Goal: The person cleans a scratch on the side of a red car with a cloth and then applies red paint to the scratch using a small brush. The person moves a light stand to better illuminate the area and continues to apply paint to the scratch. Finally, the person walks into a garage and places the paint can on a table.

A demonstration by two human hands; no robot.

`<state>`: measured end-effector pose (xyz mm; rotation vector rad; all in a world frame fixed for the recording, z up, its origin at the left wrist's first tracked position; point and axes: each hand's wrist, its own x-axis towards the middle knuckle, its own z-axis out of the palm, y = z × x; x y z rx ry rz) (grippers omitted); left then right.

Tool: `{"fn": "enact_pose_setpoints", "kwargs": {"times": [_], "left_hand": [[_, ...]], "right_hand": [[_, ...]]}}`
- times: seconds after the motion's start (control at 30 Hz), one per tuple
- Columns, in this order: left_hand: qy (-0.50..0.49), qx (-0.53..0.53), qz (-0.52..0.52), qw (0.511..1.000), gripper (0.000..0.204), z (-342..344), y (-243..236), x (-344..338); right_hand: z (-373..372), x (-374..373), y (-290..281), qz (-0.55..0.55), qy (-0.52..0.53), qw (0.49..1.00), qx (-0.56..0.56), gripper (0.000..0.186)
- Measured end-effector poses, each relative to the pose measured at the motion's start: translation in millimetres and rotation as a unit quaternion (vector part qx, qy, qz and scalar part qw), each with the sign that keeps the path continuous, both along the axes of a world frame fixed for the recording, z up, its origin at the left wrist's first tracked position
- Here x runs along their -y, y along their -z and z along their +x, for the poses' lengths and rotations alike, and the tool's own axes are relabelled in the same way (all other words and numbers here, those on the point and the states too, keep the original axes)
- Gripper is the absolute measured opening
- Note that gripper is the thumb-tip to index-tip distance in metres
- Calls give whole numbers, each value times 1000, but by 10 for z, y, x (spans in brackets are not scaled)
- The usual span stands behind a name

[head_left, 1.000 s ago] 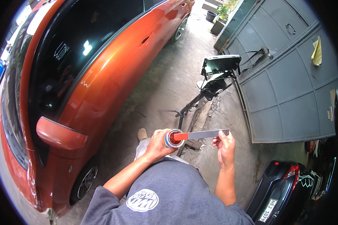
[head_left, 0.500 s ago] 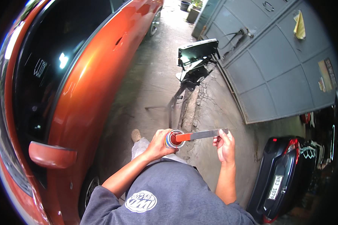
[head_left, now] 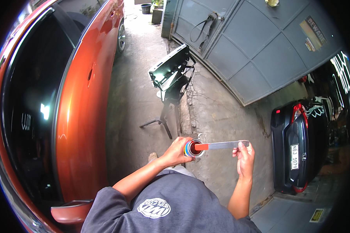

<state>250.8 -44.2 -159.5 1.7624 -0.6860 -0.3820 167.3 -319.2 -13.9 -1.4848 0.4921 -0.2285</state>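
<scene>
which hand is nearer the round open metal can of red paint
Left. The left hand grips the can from its left; the right hand is off to its right, pinching a flat grey metal strip.

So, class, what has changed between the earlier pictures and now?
The view has swung to the person's right: the stand and gate have shifted left in the picture, the black car up, the mirror of the orange car down, the can and metal strip slightly right. Nothing was taken hold of or let go: the left hand still holds the can, the right hand the strip's outer end.
</scene>
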Motion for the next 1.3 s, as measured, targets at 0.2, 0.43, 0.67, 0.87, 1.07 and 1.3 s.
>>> {"fn": "enact_pose_setpoints", "kwargs": {"times": [0.2, 0.43, 0.67, 0.87, 1.07, 1.3], "left_hand": [[54, 8, 9, 998, 84, 137, 96, -76], [93, -5, 30, 995, 87, 311, 164, -136], [125, -10, 50, 991, 88, 452, 179, -20], [159, 0, 54, 986, 90, 501, 192, 353], [167, 15, 38, 985, 87, 504, 75, 1122], [190, 39, 33, 980, 85, 564, 134, 2631]], "right_hand": [[-120, -142, 18, 3, 55, 998, 13, 14], [-167, -277, 116, 6, 109, 994, 0, 14], [-190, -212, 151, 30, 135, 990, -5, 14], [-274, 98, 205, 35, 159, 987, -8, 14], [-362, 759, 294, 46, 172, 984, -7, 15], [-432, 2201, 448, 1, 140, 990, 22, 15]]}}
